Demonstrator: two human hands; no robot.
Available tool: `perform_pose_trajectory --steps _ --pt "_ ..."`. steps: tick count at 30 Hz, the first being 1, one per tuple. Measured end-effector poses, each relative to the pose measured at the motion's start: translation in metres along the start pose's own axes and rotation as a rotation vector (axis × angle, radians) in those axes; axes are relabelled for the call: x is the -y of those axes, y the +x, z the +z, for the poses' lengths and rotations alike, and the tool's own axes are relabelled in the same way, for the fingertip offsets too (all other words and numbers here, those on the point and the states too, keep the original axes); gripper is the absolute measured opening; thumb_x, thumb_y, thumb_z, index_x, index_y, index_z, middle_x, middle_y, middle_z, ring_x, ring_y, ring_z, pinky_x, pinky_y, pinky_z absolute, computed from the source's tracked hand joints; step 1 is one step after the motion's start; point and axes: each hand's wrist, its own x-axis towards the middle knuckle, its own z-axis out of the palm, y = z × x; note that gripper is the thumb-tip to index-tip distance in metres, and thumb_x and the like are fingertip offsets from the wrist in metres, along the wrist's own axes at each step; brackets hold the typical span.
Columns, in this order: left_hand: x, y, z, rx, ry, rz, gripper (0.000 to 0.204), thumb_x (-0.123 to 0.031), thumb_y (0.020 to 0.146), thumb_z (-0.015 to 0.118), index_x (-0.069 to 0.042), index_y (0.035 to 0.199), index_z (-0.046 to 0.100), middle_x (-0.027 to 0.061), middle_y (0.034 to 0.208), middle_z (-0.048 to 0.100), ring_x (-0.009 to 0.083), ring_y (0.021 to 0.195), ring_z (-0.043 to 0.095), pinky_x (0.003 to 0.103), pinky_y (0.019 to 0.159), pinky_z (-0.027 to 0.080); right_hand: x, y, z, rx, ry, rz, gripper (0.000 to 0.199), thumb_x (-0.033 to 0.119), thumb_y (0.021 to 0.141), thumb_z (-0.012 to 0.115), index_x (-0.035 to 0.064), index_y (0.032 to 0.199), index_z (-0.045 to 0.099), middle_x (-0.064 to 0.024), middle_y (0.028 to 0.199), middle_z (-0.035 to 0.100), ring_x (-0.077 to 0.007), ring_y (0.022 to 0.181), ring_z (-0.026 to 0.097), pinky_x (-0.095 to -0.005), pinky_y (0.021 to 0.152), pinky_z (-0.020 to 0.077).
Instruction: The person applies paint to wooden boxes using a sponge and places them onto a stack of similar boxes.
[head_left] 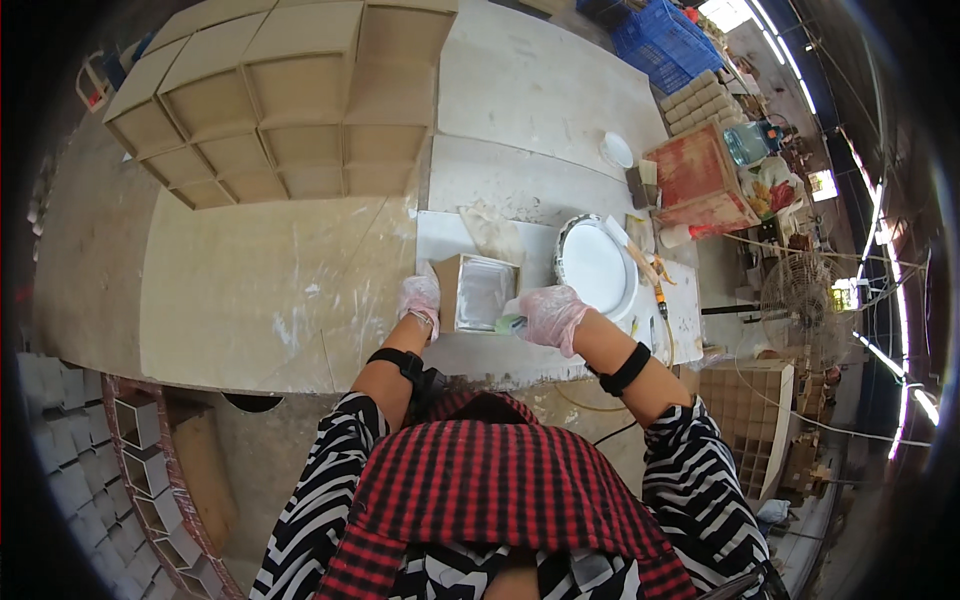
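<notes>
In a thin clear glove, my left hand (419, 297) grips the left side of a small open box (451, 292). The box's inside is smeared with white paste. My right hand (556, 318), also gloved, is closed on a small pale green tool (511, 324) at the box's near right corner. The fingers hide most of that tool, so its kind is unclear. Just beyond my right hand stands a round tub (600, 268) full of white paste. A crumpled cloth (492, 231) lies behind the box.
Tan boxes (300, 85) are stacked at the far left of the table (240, 290). Brushes (640, 255) and an orange-handled tool (660, 298) lie right of the tub. A reddish crate (700, 178), a white bowl (617, 150) and a blue basket (668, 42) stand farther right.
</notes>
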Motion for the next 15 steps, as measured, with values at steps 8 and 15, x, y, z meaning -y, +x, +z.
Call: perform_pose_trajectory --steps 8,15 --pt "-0.003 -0.009 -0.007 -0.017 -0.125 -0.009 0.064 -0.053 0.089 0.031 0.001 0.109 0.058 0.0222 0.106 0.06 0.0362 0.103 0.056 0.042 0.081 0.045 0.014 -0.007 -0.001 -0.05 0.478 0.061 0.031 0.034 0.078 0.053 0.0134 0.098 0.063 -0.0139 0.084 0.065 -0.0309 0.081 0.062 -0.0379 0.073 0.0473" --pt "0.012 0.017 0.007 -0.04 0.053 0.085 0.062 -0.049 0.09 0.028 0.0 0.116 0.054 0.0219 0.121 0.051 0.0345 0.115 0.047 0.039 0.094 0.04 -0.033 0.008 -0.006 -0.33 0.657 0.18 0.025 0.02 0.078 0.056 0.0184 0.101 0.065 -0.0111 0.087 0.066 -0.0294 0.081 0.062 -0.0356 0.073 0.0479"
